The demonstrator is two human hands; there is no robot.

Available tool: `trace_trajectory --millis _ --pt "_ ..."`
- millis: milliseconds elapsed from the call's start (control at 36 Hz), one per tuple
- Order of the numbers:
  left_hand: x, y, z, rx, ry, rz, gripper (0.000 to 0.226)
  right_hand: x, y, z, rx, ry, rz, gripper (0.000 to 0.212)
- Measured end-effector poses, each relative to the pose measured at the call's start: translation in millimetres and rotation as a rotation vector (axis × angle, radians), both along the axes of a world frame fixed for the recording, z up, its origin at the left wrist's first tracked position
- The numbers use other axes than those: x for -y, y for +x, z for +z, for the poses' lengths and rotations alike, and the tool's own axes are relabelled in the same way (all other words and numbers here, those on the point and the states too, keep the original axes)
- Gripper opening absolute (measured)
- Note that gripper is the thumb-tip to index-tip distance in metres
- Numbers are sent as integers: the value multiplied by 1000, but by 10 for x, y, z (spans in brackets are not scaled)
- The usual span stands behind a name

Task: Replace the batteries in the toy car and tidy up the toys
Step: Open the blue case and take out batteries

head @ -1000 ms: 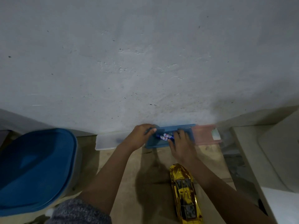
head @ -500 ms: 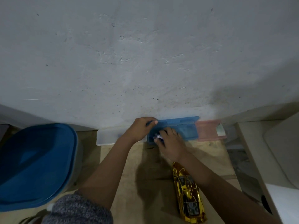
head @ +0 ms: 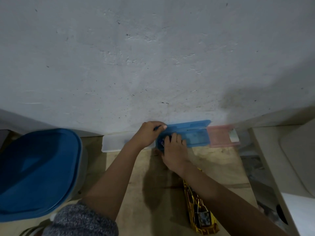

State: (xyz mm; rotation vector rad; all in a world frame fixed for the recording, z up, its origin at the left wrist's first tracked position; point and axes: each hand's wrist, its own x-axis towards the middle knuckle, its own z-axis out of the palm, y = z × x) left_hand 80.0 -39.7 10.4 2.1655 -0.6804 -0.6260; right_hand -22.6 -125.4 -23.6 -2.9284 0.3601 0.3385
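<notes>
A blue plastic case (head: 192, 135) lies open against the wall at the back of the wooden surface. My left hand (head: 149, 132) grips the left end of its raised lid. My right hand (head: 173, 149) reaches into the case's left end, fingers curled around batteries (head: 162, 142) that barely show. The gold toy car (head: 199, 213) lies on the wood near me, pointing away, partly under my right forearm.
A clear white case (head: 112, 142) lies left of the blue one and a pink case (head: 221, 136) right of it, all along the wall. A large blue lid (head: 37, 169) covers a bin at left. A beige ledge (head: 276, 159) runs along the right.
My right hand has slid left along the blue case to its left end and closed over the batteries. The left hand stays on the lid.
</notes>
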Motion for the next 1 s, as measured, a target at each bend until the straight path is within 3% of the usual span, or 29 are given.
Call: trace_trajectory --millis 444,722,1000 --pt "-18 40 -13 -31 -20 -20 27 -90 155 -18 -49 44 -15 39" --pt "-43 67 -9 -30 -24 -55 28 -108 267 83 -86 225 -123 28" --pt "-45 79 4 -50 -7 -76 30 51 162 48 86 335 80 28"
